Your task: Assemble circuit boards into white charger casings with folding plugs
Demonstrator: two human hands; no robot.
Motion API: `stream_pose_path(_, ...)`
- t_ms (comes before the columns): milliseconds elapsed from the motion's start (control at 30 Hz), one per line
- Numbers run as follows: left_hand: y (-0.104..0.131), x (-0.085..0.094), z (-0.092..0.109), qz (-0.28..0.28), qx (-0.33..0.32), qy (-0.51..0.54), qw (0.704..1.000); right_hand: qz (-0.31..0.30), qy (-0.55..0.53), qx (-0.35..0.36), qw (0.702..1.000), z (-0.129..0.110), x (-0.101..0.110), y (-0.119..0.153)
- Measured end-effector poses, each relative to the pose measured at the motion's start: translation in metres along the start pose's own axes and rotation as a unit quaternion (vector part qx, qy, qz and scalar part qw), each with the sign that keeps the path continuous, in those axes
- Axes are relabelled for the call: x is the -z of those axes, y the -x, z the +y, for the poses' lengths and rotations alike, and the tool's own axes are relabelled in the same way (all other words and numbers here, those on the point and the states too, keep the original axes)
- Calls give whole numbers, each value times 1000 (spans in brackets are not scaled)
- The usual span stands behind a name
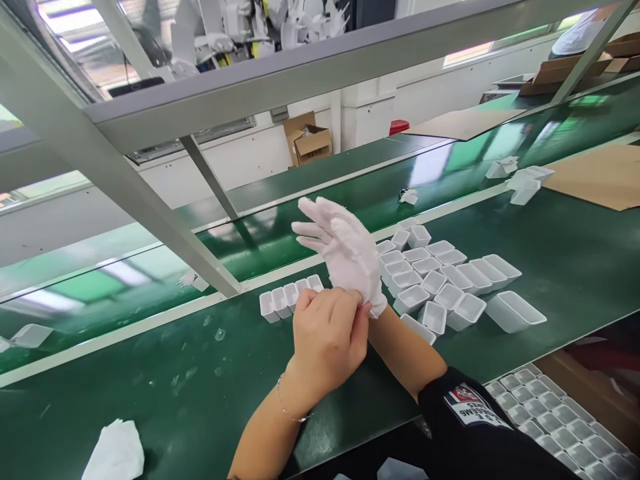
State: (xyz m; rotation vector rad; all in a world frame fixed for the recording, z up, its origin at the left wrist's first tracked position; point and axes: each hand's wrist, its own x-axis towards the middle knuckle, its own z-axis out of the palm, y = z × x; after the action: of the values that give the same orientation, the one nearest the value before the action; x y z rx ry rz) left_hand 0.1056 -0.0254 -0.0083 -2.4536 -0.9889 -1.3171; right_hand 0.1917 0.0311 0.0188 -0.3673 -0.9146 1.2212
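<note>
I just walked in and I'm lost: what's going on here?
Someone's bare left hand grips the cuff of a white glove worn on their right hand. This picture can't tell whether it is going on or off. The gloved fingers are extended, holding nothing. Small white boxes sit on the green table on both sides.
</note>
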Motion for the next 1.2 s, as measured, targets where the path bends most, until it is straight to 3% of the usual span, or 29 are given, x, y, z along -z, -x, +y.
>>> stream_pose_path(167,-4,5,-11,-132,-88,81,984,-8,-97,-36,995,5,1,-8)
stream_pose_path(267,-5,7,-15,-164,-86,62,981,16,-138,-100,985,16,1,-16)
stream_pose_path(333,-4,4,-15,-139,-55,14,989,50,-101,-94,989,24,2,-19)
stream_pose_path(433,-3,-1,-13,-27,12,-9,1000,100,39,37,994,34,6,-21)
stream_pose_path(500,-5,-2,-13,50,60,-3,997,100,150,152,972,39,9,-19)
stream_pose_path(567,-6,-1,-15,81,96,0,992,78,253,248,932,42,12,-16)
stream_pose_path(633,-8,2,-18,72,108,12,992,57,328,307,891,45,15,-15)
stream_pose_path(700,-8,6,-21,55,100,23,993,42,364,331,870,47,18,-16)
stream_pose_path(800,-8,11,-25,20,70,32,997,40,369,323,871,46,19,-17)
stream_pose_path(933,-8,17,-28,-46,30,68,996,95,361,294,880,42,16,-16)
stream_pose_path(1200,-7,23,-27,-49,-14,43,998,134,332,303,883,35,8,-10)
